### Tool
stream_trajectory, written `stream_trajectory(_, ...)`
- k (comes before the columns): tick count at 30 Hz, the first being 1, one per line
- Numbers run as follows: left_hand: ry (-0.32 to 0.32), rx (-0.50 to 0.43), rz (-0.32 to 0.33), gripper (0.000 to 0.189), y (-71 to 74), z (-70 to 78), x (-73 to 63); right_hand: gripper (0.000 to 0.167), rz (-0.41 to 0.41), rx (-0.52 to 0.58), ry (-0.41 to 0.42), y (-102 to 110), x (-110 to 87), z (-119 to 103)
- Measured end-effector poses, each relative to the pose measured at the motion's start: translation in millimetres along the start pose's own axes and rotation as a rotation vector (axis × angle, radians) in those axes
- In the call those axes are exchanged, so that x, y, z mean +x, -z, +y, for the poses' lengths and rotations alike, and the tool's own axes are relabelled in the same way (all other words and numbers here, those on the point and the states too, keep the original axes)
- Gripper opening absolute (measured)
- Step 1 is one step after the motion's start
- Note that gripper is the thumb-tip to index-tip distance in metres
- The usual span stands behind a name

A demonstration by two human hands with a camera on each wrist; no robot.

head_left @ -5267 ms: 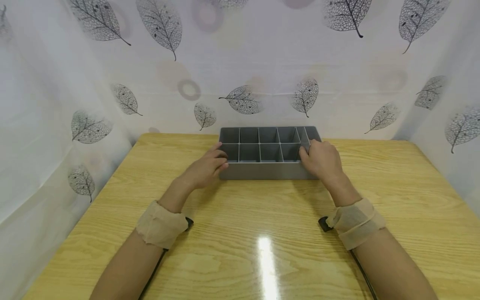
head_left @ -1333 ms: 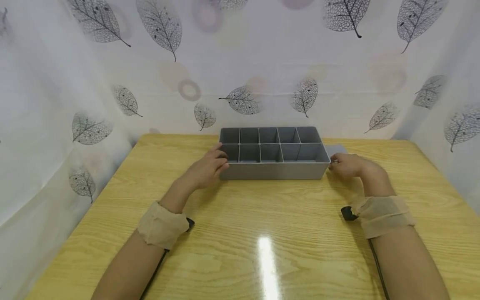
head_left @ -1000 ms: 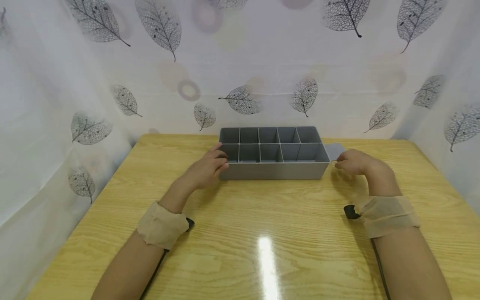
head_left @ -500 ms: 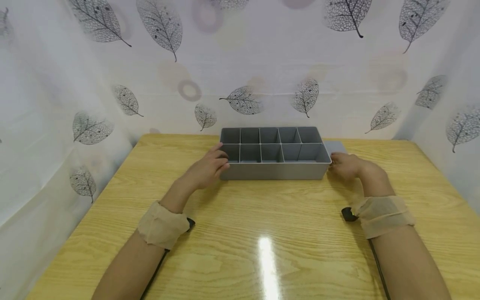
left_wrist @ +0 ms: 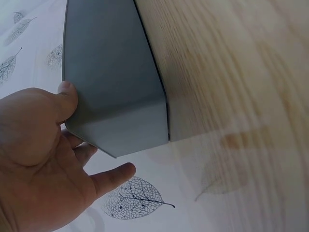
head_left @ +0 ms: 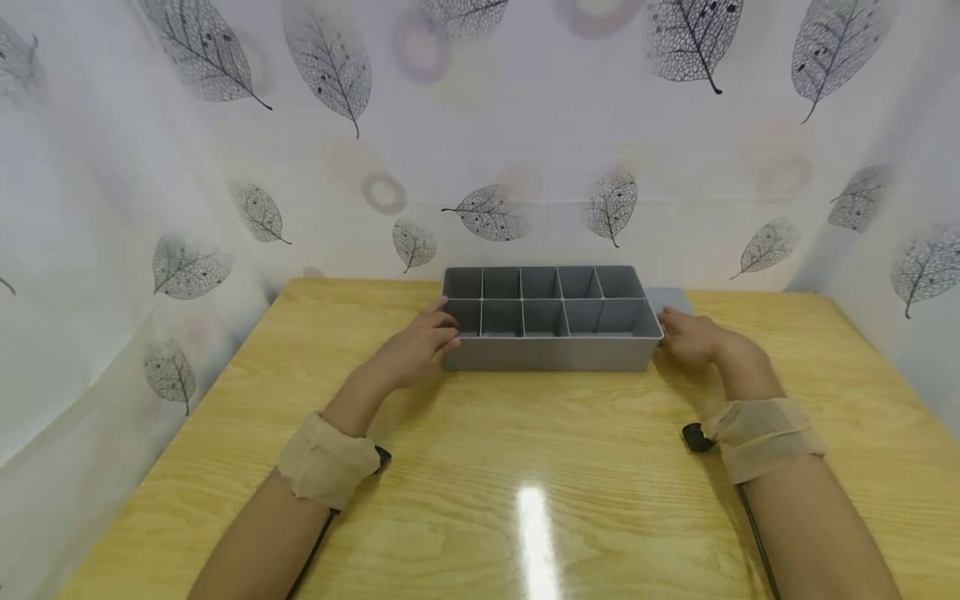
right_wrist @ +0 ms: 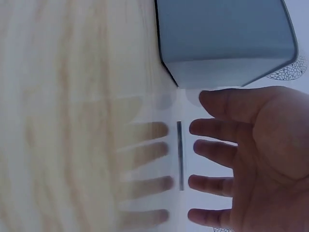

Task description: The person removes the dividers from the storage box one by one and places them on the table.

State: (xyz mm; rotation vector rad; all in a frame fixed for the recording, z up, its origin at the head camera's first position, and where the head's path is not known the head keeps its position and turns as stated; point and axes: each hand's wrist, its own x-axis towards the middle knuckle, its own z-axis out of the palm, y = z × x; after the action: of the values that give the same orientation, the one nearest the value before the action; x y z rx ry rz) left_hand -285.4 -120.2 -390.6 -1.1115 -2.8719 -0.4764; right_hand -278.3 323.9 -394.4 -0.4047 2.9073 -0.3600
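Note:
A grey divided storage box (head_left: 551,354) stands near the back of the table. At its left front corner, my left hand (head_left: 412,348) grips the rim; the left wrist view shows the thumb (left_wrist: 67,99) on the outer wall and some fingers behind the rim, one finger sticking out. My right hand (head_left: 693,337) is at the right end of the box, fingers spread in the right wrist view, with nothing held. A flat grey divider (head_left: 670,298) lies on the table beyond that hand, showing as a thin strip (right_wrist: 180,154) from the right wrist, just off the fingertips.
The box has two rows of compartments, the front right one wider than its neighbours. A white curtain with leaf prints (head_left: 547,133) hangs right behind the wood-grain table (head_left: 450,467). Wrapped bands with small cameras and cables sit on both wrists.
Earlier my right hand was at the divider inside the box's right end. The divider came out onto the table at the right, and the hand has let go. The left hand has stayed put.

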Motion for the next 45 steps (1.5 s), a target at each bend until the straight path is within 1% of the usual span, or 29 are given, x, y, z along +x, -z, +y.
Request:
stream_trajectory(4, 0.0, 0.009, -0.003, 0.028, -0.6, 2.0, 0.4, 0.05, 0.072, 0.049, -0.027, 13, -4.6, -4)
stream_trajectory(9, -0.01, 0.031, -0.019, 0.027, 3.0, 4.2, -1.1, 0.046, 0.21, 0.113, -0.043, 32, -9.6, -15)
stream_trajectory(11, -0.021, 0.044, -0.037, 0.027, 6.0, 5.0, -2.5, 0.045, 0.264, 0.142, -0.044, 35, -10.5, -22)
stream_trajectory(13, -0.023, 0.045, -0.065, 0.028, 10.1, 6.2, -4.5, 0.043, 0.298, 0.18, -0.034, 35, -10.5, -30)
stream_trajectory(15, -0.019, 0.039, -0.104, 0.029, 15.2, 7.7, -7.4, 0.041, 0.325, 0.206, -0.013, 33, -9.6, -39)
stream_trajectory(17, -0.011, 0.026, -0.147, 0.03, 20.7, 9.5, -10.9, 0.038, 0.353, 0.206, 0.021, 30, -7.5, -48)
stream_trajectory(21, -0.022, 0.056, -0.253, 0.03, 32.1, 16.2, -18.2, 0.032, 0.374, 0.183, 0.077, 23, -3.2, -62)
stream_trajectory(23, -0.033, 0.082, -0.3, 0.029, 37.5, 21.9, -21.1, 0.031, 0.369, 0.173, 0.101, 20, -1.7, -68)
stream_trajectory(24, -0.025, 0.086, -0.326, 0.028, 40.0, 24.7, -22.5, 0.03, 0.358, 0.171, 0.108, 20, -1.1, -71)
stream_trajectory(27, 0.036, 0.052, -0.383, 0.027, 46.8, 34.5, -26.4, 0.03, 0.32, 0.164, 0.118, 19, -0.7, -78)
stream_trajectory(30, 0.096, 0.014, -0.406, 0.025, 51.8, 42.0, -29.9, 0.031, 0.287, 0.152, 0.11, 19, -1.5, -80)
stream_trajectory(32, 0.097, 0.011, -0.394, 0.024, 54.4, 45.3, -31.2, 0.031, 0.281, 0.146, 0.11, 18, -1.4, -80)
stream_trajectory(33, 0.086, 0.014, -0.382, 0.024, 55.2, 46.6, -31.1, 0.031, 0.283, 0.144, 0.115, 18, -1.1, -81)
stream_trajectory(35, 0.079, 0.027, -0.344, 0.024, 56.8, 49.4, -31.0, 0.031, 0.286, 0.135, 0.127, 18, -0.8, -81)
stream_trajectory(37, 0.065, 0.047, -0.278, 0.023, 57.0, 51.1, -30.0, 0.031, 0.287, 0.126, 0.142, 17, 0.5, -81)
stream_trajectory(39, 0.052, 0.077, -0.198, 0.022, 55.6, 51.8, -28.2, 0.031, 0.285, 0.118, 0.152, 15, 1.6, -82)
stream_trajectory(41, 0.053, 0.106, -0.125, 0.023, 53.4, 51.5, -26.5, 0.031, 0.283, 0.11, 0.164, 14, 2.6, -83)
stream_trajectory(42, 0.054, 0.117, -0.099, 0.024, 51.4, 50.6, -25.3, 0.031, 0.28, 0.11, 0.168, 14, 3.0, -83)
stream_trajectory(43, 0.058, 0.126, -0.086, 0.026, 49.4, 49.8, -24.3, 0.031, 0.28, 0.105, 0.169, 13, 3.3, -83)
stream_trajectory(44, 0.068, 0.129, -0.087, 0.03, 47.3, 49.0, -23.3, 0.031, 0.277, 0.104, 0.169, 13, 3.2, -84)
stream_trajectory(45, 0.083, 0.124, -0.108, 0.036, 44.5, 47.5, -22.2, 0.031, 0.275, 0.101, 0.169, 13, 3.1, -84)
